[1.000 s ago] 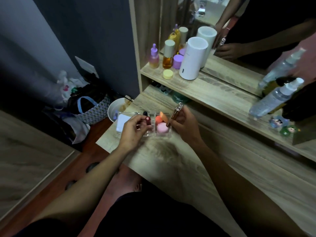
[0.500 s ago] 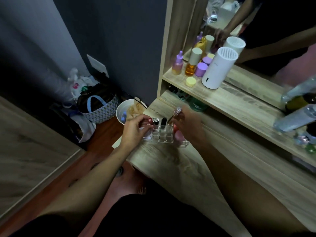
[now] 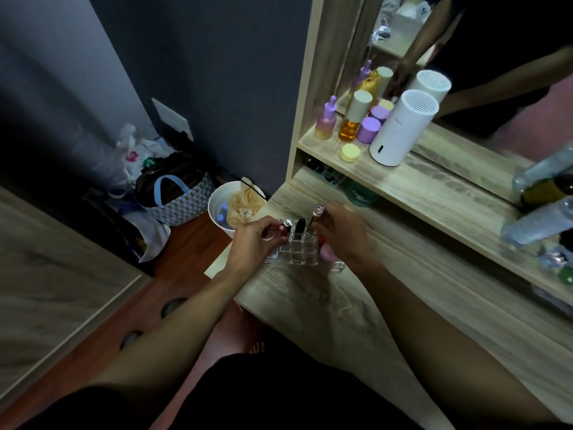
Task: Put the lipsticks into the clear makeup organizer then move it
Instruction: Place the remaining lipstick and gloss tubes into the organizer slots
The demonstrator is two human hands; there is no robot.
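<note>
Organizer (image 3: 299, 254) nearer, partly behind hands (image 3: 252, 243).

The single head-worn wide-angle camera looks steeply down and forward from above the person's lap, close over the near left corner of the wooden worktop (image 3: 310, 299), its bent edges taking in the shelf (image 3: 403, 187) and mirror at upper right and the floor (image 3: 173, 274) at left.
</note>
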